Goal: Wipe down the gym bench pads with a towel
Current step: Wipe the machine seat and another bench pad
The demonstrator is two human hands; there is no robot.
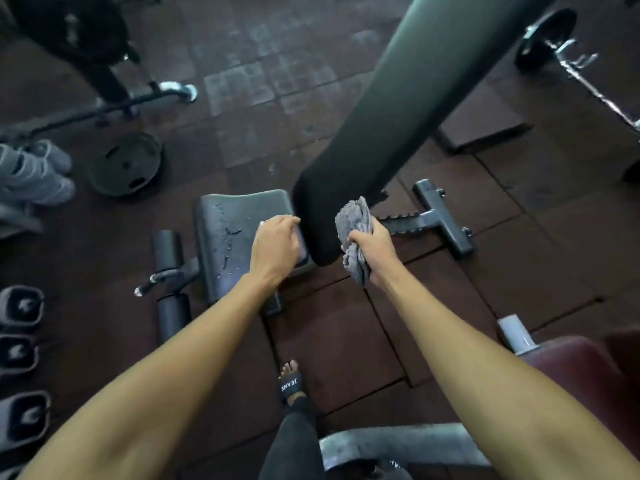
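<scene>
A black adjustable gym bench stands on the floor ahead. Its long back pad (398, 98) is raised at an incline and runs up to the top right. Its shorter seat pad (228, 237) lies flat to the left, with a worn, flaking surface. My right hand (370, 247) is shut on a crumpled grey towel (355, 225), held against the right side of the back pad's lower end. My left hand (277, 244) rests on the seat pad's right edge, its fingers curled at the gap below the back pad.
Foam leg rollers (169, 271) stick out left of the seat. The bench's rear foot bar (443, 220) lies to the right. A weight plate (126, 164) lies on the floor, dumbbells (20, 306) line the left edge, a barbell (568, 60) is top right. My sandalled foot (291, 379) stands below.
</scene>
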